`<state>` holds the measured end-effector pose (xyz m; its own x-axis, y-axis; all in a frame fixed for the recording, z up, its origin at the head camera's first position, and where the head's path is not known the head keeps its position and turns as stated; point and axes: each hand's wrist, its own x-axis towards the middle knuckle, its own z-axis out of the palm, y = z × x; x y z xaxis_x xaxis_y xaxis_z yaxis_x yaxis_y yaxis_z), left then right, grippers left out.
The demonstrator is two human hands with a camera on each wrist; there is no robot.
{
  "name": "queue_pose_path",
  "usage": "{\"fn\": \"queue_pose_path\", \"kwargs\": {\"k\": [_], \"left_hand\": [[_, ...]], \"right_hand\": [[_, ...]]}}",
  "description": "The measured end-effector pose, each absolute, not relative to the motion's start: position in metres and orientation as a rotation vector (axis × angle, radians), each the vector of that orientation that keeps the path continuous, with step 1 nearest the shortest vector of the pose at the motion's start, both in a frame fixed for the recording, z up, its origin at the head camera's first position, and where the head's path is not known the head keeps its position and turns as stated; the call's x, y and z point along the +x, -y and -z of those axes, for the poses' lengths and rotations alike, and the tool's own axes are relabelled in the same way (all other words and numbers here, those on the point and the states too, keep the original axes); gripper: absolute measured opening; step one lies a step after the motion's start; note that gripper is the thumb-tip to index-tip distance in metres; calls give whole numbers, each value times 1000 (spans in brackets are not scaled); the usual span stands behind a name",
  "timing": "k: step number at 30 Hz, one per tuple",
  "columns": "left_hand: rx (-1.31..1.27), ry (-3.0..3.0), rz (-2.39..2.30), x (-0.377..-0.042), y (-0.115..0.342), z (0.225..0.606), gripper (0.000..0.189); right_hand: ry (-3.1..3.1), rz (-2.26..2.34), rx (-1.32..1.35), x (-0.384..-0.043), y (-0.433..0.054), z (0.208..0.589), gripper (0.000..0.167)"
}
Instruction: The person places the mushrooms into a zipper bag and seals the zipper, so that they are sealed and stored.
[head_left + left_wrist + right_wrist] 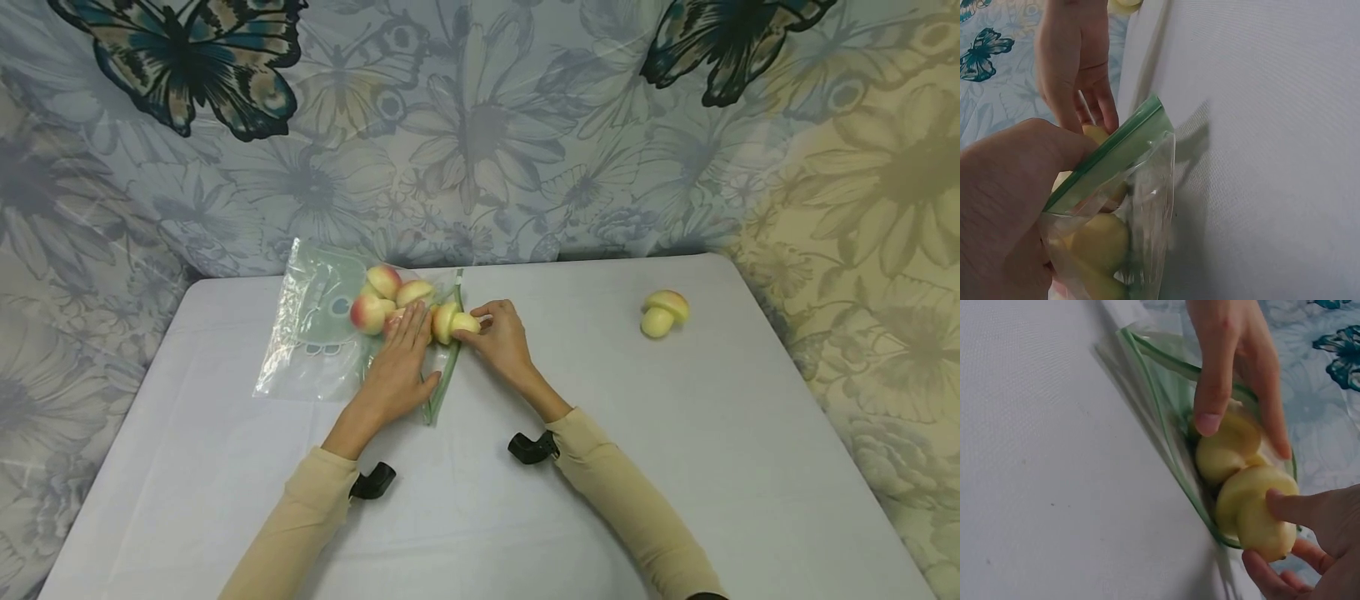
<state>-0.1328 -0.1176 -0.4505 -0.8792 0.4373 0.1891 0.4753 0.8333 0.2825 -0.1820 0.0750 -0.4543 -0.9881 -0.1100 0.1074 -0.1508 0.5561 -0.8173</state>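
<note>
A clear zip bag (279, 367) with a green closure strip (448, 375) lies at the back of the table, left of centre. Inside it sit several mushrooms (371, 313) with red-and-yellow caps and pale stems. My left hand (393, 375) rests on the bag by its mouth, fingers straight; in the right wrist view its thumb and fingers reach past the green rim (1159, 419) over the contents. Between thumb and fingers my right hand (504, 340) pinches another mushroom (1266, 525) by its stem, cap toward the bag, right at the opening.
A single mushroom (664, 312) stands on the white-covered table (720, 467) at the back right. Behind the table's far edge hangs a floral cloth (480, 167) with butterflies. Black wrist mounts (532, 448) sit on both sleeves.
</note>
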Motion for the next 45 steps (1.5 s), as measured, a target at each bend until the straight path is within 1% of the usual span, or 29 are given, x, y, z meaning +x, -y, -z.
{"fn": "queue_pose_path", "kwargs": {"k": [14, 23, 29, 35, 40, 45], "left_hand": [[-725, 2907, 470, -132, 116, 453, 91], [-726, 2918, 451, -131, 116, 455, 91], [-721, 2924, 476, -130, 116, 454, 91], [-736, 2916, 506, -130, 117, 456, 92], [-745, 2920, 513, -131, 118, 457, 90], [-740, 2927, 529, -130, 117, 455, 89]], "right_hand": [[2684, -1456, 208, -183, -66, 456, 43], [2665, -1661, 179, -186, -70, 465, 28], [2636, -1856, 119, -186, -71, 465, 26], [2612, -1893, 85, -186, -67, 464, 23], [2537, -2031, 89, -186, -63, 462, 25], [2519, -2099, 100, -187, -61, 460, 30]]}}
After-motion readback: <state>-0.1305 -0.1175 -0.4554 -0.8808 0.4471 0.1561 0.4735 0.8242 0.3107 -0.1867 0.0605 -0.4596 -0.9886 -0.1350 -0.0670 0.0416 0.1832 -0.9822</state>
